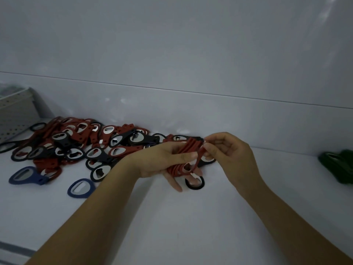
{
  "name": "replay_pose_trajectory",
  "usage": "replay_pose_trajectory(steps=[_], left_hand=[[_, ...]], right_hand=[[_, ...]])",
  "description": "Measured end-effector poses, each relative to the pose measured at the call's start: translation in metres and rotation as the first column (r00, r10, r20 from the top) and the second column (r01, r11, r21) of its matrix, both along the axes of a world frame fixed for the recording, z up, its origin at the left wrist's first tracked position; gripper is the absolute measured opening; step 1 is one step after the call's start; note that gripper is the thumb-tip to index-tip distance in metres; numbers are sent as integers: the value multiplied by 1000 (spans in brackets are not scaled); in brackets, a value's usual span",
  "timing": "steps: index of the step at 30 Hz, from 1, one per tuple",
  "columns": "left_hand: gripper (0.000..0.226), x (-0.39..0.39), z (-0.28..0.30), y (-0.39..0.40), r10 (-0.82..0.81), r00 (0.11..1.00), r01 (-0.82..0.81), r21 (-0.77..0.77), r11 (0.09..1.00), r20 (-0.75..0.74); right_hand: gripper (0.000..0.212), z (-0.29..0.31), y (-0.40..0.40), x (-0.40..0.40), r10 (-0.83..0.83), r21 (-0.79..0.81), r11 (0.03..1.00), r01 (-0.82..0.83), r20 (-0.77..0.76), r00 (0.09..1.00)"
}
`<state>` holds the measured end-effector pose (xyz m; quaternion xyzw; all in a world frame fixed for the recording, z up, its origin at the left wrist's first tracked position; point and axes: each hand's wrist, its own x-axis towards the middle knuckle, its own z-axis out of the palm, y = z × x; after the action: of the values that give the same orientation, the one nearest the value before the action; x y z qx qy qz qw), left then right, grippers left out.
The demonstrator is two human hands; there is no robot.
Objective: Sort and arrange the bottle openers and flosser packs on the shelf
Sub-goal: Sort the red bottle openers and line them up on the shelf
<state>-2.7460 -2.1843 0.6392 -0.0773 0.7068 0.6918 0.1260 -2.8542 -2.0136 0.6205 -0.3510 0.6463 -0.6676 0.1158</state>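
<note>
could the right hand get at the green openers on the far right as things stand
Probably not yet: the right hand is pinching a red bottle opener at the stack in the left hand. The white shelf toward the green bottle openers lies bare.

1 head-worn wide-angle view looks forward and down, close over the white shelf (172, 217) toward its back wall (172, 54).
</note>
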Motion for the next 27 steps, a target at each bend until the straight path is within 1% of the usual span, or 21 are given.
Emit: replay_pose_trajectory(steps=[2,3,5,6,7,9,10,11,12,13,14,16,18,20,21,22,23,26,27], left_hand=[[38,-1,0,0,59,998,-60,-19,998,-17],[34,-1,-1,-2,107,994,-107,-12,994,-32],[30,-4,-1,-8,213,976,-210,67,976,-45],[30,-5,-1,-11,271,962,-264,136,955,-40],[30,-7,0,-13,331,943,-317,216,924,-34],[29,-9,2,-18,447,894,-408,345,845,-36],[29,-10,2,-22,506,862,-456,370,809,-43],[30,-11,2,-24,564,824,-505,383,774,-51],[30,-11,1,-27,617,785,-549,398,735,-57],[29,-11,0,-31,663,747,-583,424,693,-57],[28,-11,0,-34,701,712,-607,455,651,-53],[26,-11,0,-41,762,646,-647,499,576,-42],[26,-12,-1,-46,797,604,-676,508,534,-35],[26,-13,-2,-47,807,590,-689,502,523,-32],[26,-13,-3,-47,807,590,-691,497,525,-31],[26,-14,-3,-45,805,593,-693,489,529,-31],[28,-14,-4,-44,802,597,-694,482,535,-31],[30,-15,-5,-40,783,622,-680,478,556,-26],[29,-15,-5,-40,774,632,-672,478,565,-26]], right_hand=[[22,-2,-1,-1,-24,-19,1000,24,27,999],[23,-2,0,-2,-71,8,997,72,-19,997],[20,-4,1,-7,-175,100,975,201,-225,959],[18,-6,0,-9,-182,137,962,237,-327,927],[19,-7,-2,-10,-143,175,958,228,-399,906],[31,-12,-12,-10,59,316,941,120,-501,864],[41,-16,-16,-8,185,421,904,75,-542,820],[48,-21,-19,-5,292,520,852,64,-573,766],[51,-26,-20,-3,364,589,804,80,-594,718],[51,-30,-18,0,404,629,770,106,-609,683],[51,-32,-15,1,416,642,756,128,-623,662],[54,-29,-9,1,376,601,783,160,-662,649],[54,-22,-9,-6,310,552,814,181,-677,668],[49,-16,-19,-14,249,517,831,203,-674,696],[43,-15,-27,-18,233,512,833,212,-671,704],[37,-15,-37,-22,237,522,827,210,-661,712],[36,-15,-47,-24,266,554,809,194,-640,721],[53,-18,-70,-28,395,687,710,155,-571,720],[53,-18,-74,-30,406,694,703,154,-570,714]])
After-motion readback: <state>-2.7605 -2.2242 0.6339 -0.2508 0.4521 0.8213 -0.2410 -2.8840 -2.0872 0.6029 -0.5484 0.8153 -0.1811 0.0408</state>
